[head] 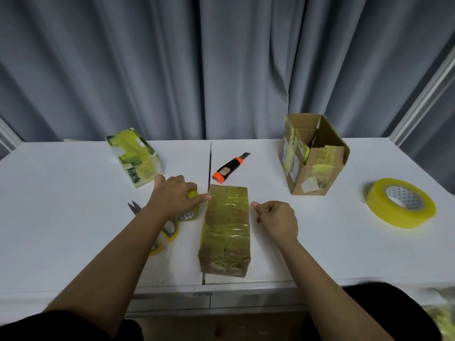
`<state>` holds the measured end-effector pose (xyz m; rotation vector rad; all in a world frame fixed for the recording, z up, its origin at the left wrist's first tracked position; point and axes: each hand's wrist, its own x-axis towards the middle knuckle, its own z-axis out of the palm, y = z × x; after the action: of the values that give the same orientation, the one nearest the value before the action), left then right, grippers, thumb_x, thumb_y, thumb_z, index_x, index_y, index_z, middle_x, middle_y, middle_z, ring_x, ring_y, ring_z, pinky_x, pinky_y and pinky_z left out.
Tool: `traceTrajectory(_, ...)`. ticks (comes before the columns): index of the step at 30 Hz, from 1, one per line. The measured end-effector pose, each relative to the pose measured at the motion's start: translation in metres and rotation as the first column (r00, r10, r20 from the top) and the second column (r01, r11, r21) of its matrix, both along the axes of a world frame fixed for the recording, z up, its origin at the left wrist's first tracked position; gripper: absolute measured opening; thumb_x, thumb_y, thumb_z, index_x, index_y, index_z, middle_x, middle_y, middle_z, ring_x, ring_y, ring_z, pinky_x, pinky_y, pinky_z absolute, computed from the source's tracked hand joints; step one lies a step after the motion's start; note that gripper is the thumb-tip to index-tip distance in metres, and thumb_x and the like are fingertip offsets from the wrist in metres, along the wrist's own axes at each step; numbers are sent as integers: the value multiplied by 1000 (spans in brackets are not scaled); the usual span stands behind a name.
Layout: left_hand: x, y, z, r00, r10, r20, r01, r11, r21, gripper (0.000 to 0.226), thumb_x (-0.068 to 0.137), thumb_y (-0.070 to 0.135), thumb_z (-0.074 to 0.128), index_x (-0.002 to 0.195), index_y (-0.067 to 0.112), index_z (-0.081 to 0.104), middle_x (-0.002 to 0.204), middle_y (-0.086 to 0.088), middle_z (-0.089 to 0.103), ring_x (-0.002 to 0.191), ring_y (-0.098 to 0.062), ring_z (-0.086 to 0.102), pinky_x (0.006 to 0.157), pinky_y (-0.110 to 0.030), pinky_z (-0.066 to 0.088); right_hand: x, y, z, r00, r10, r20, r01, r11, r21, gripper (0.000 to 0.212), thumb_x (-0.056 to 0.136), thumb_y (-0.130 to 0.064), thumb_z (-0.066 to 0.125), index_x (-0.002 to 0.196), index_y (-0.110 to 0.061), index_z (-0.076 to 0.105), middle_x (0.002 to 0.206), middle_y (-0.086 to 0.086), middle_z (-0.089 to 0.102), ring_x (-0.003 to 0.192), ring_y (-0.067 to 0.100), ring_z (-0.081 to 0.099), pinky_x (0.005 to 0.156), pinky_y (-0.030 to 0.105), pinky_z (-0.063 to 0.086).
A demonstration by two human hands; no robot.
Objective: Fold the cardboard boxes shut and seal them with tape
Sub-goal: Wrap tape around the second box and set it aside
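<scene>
A closed brown cardboard box (226,230) wrapped in yellow tape lies lengthwise in the middle of the white table (73,193). My left hand (172,195) grips a small yellow tape roll (193,194) at the box's far left corner, and its thumb touches the box edge. My right hand (275,217) hovers just right of the box's far end. Its fingers are curled and its thumb points at the box; nothing shows in its grasp. An open cardboard box (315,158) with raised flaps stands at the back right.
A large yellow tape roll (401,203) lies far right. An orange-black utility knife (229,168) lies behind the middle box. Yellow-handled scissors (167,230) lie under my left forearm. A taped white-green box (135,156) sits back left. Grey curtains hang behind the table.
</scene>
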<state>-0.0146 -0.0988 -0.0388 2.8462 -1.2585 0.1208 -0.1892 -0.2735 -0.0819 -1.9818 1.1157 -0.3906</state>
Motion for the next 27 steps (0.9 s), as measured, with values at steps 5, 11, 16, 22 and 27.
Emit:
traceTrajectory(5, 0, 0, 1, 1000, 9, -9, -9, 999, 39, 69, 77, 81, 21, 93, 31, 67, 86, 3, 50, 94, -16, 51, 79, -37, 18, -8, -6, 4, 964, 56, -261, -134, 947, -291, 26, 87, -25, 58, 111, -18, 52, 85, -1, 59, 74, 21, 58, 61, 25, 39)
traceTrajectory(11, -1, 0, 2, 1000, 9, -17, -8, 999, 43, 75, 73, 82, 15, 93, 32, 67, 85, 4, 49, 93, -16, 51, 81, -38, 21, -21, 2, 20, 955, 59, 290, -14, 988, -155, 22, 96, -15, 50, 114, -12, 63, 99, -1, 67, 90, 14, 61, 75, 20, 44)
traceTrajectory(16, 0, -2, 0, 1000, 14, -12, -14, 999, 38, 75, 72, 82, 14, 92, 33, 67, 84, 4, 49, 91, -15, 51, 80, -38, 19, 9, 47, 34, 962, 251, 106, -255, 966, 33, 31, 100, -32, 42, 120, -11, 53, 112, 3, 61, 99, 16, 54, 81, 24, 39)
traceTrajectory(22, -3, -1, -2, 999, 27, -23, -26, 999, 29, 66, 80, 78, 21, 94, 33, 67, 81, 6, 46, 85, -12, 45, 79, -37, 18, 7, 44, 29, 942, 334, 32, -328, 896, 300, 51, 95, -55, 42, 129, -18, 44, 123, 4, 60, 108, 23, 59, 96, 39, 47)
traceTrajectory(27, -17, 3, 6, 989, 111, -95, -109, 994, 23, 55, 91, 67, 24, 97, 28, 62, 88, 1, 50, 97, -20, 52, 81, -38, 21, 25, 12, 45, 889, 458, 28, -448, 852, 270, 35, 96, -45, 48, 121, -21, 54, 119, 3, 63, 101, 18, 62, 93, 37, 49)
